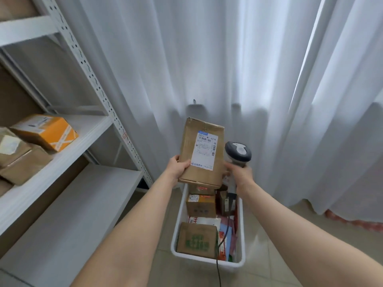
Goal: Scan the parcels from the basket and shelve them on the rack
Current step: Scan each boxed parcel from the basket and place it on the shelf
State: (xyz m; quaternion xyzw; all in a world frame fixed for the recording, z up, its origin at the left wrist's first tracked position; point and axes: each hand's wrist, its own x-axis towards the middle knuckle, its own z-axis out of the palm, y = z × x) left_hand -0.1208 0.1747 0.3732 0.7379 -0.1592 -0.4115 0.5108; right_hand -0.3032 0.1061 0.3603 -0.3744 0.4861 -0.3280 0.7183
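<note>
The white basket (207,262) at six o'clock held a green-printed carton (196,238), a smaller box (200,205) and flat packets. Above it, the left hand (179,165) gripped a labelled brown parcel (199,154). At the parcel's three o'clock, the right hand (241,175) clasped the scanner (238,152). The rack (87,129) stood at nine o'clock.

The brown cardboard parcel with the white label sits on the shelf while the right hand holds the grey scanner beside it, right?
No: the head view shows the brown cardboard parcel gripped in the left hand, not shelved; the right hand holds the grey scanner beside it.
</note>
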